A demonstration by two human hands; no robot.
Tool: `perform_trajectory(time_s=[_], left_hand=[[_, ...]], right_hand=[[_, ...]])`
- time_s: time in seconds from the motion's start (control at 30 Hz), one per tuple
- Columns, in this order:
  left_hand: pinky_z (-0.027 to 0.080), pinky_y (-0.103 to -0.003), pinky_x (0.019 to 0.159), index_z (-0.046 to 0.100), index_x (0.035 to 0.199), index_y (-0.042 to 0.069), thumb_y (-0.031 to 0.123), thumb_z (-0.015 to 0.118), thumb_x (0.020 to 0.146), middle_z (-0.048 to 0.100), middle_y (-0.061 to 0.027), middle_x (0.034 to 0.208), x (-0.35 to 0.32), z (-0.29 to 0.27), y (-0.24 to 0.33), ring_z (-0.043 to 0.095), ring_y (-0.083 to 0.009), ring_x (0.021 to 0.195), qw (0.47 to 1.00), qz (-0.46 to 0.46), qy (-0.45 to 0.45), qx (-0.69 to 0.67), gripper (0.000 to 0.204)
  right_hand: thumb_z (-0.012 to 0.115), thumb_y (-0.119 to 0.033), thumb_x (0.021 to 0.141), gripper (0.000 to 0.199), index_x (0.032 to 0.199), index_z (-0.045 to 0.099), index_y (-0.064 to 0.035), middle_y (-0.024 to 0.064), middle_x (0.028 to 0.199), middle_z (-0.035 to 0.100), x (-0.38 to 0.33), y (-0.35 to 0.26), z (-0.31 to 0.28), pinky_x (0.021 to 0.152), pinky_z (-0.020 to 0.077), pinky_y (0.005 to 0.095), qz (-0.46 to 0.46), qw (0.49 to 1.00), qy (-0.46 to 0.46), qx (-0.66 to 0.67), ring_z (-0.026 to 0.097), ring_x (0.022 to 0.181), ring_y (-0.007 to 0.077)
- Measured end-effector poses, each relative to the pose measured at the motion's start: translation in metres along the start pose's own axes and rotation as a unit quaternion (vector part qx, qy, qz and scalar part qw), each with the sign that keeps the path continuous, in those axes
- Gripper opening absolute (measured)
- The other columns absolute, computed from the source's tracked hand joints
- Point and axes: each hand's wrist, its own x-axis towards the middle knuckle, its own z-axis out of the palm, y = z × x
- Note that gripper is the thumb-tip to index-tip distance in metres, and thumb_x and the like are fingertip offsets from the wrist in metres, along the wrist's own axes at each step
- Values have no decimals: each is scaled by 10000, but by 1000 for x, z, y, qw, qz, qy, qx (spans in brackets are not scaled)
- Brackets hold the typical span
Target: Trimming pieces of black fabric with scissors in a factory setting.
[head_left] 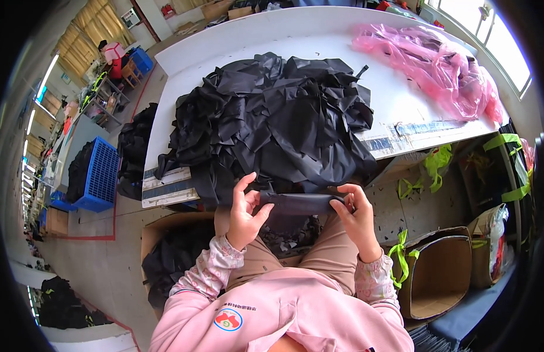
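Note:
A black piece of smooth fabric (301, 203) is stretched level between my hands, above my lap. My left hand (243, 218) grips its left end, the thumb in front and the index finger raised apart. At the other end, my right hand (357, 220) pinches the fabric between thumb and fingers. Just beyond my hands, a large heap of black fabric pieces (272, 117) lies on the white table (336, 50), some hanging over its near edge.
A pink plastic bag (436, 73) lies on the table's far right. Cardboard boxes stand beside me: one (439, 273) on the right, another (151, 234) on the left holding black material. Further left are a blue crate (99, 176) and, at the back, a person (114, 56).

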Motion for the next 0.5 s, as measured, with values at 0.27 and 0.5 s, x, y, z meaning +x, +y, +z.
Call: perform_trajectory(time_s=[0.27,0.5], left_hand=[[479,-207,785,622,1119,-8,-81,621,853,627,-30,981,2,-3,12,605,-86,884,968,15,-106,229,276],[503,-257,758,659,1040,15,-24,667,821,662,-80,930,-4,6,21,640,-149,850,982,-31,-86,163,222]], right_hand=[[754,-51,762,429,1158,589,-59,138,1199,606,-14,-51,28,690,543,341,-203,979,12,-17,660,940,303],[660,62,732,322,1037,605,-26,125,938,625,-14,-47,49,619,516,321,-188,975,-92,-79,666,764,271]])
